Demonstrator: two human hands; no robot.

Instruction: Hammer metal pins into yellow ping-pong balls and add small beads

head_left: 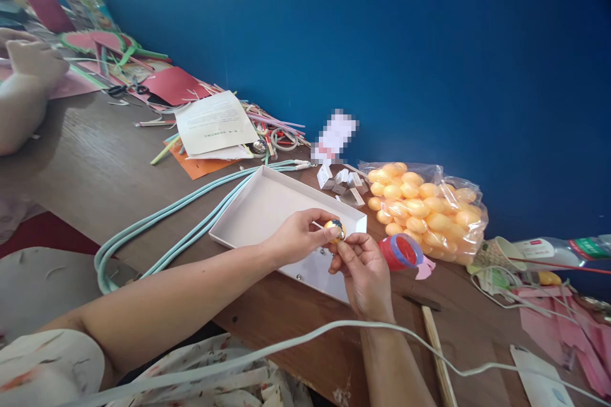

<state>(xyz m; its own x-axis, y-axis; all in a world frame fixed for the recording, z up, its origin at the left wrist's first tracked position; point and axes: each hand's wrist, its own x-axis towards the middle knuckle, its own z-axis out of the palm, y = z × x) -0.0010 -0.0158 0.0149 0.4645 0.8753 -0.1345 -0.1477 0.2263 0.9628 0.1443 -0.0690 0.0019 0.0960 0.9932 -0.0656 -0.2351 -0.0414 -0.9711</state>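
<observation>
My left hand (pixel 303 238) grips a small yellow ball (pixel 329 230) with dark and shiny marks on its top, holding it between thumb and fingers. Right up against it, my right hand (pixel 365 270) is closed in a pinch just below the ball; what sits between those fingertips is too small to make out. Both hands are over a shallow white box (pixel 286 194). A few tiny silvery beads (pixel 299 277) lie on its near part. Beside my right hand is a red roll with a blue rim (pixel 401 251).
A clear bag of orange balls (pixel 429 210) leans near the blue wall. Mint cords (pixel 191 194) loop left of the box. Papers (pixel 217 124) and sticks pile up behind. A white cable (pixel 329 325) crosses in front. Another person's hand (pixel 35 63) is at far left.
</observation>
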